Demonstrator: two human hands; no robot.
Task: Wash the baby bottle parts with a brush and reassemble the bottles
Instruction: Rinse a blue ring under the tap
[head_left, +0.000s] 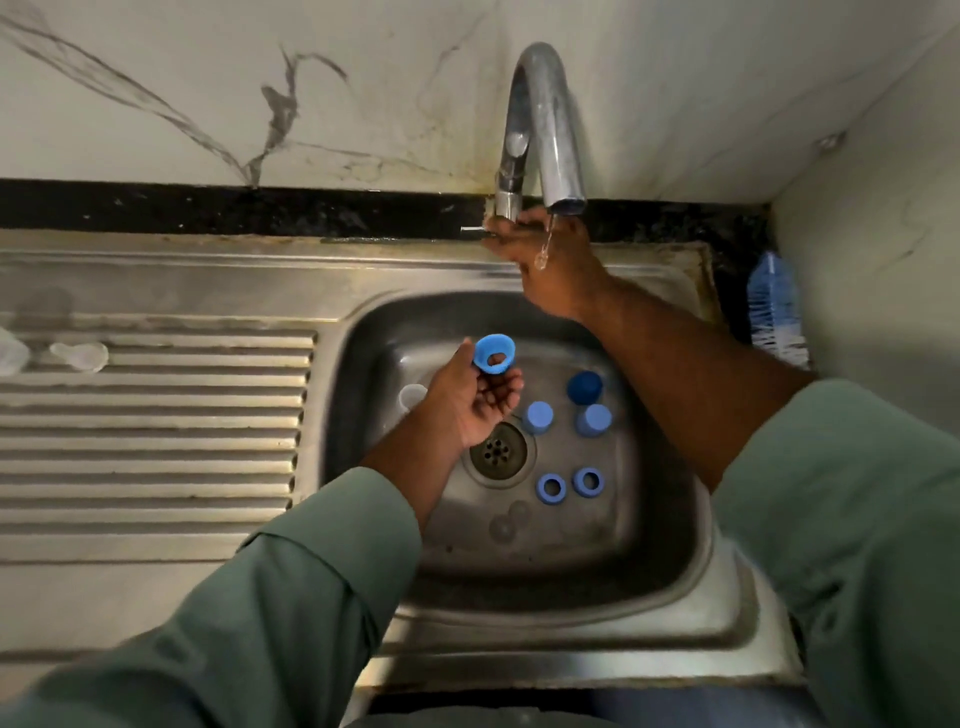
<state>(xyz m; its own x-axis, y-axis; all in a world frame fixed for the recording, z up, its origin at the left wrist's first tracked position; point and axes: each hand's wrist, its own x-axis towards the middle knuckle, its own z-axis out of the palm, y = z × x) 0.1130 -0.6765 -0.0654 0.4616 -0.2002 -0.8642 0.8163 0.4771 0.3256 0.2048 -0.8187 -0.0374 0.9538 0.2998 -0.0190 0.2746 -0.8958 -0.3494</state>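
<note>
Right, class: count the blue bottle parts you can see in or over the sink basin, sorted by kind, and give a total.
Blue rings, open in the middle: 3, one held in the left hand, two on the basin floor.
Light blue caps: 2.
Dark blue cap: 1.
Total: 6.

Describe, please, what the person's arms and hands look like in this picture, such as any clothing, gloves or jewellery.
Both arms wear loose, long sleeves of a muted grey-green cloth, pushed back so the forearms are bare. The left sleeve shows a stitched cuff edge. The left hand and right hand are bare, without gloves; no ring, watch or bracelet shows on the sides in view.
</note>
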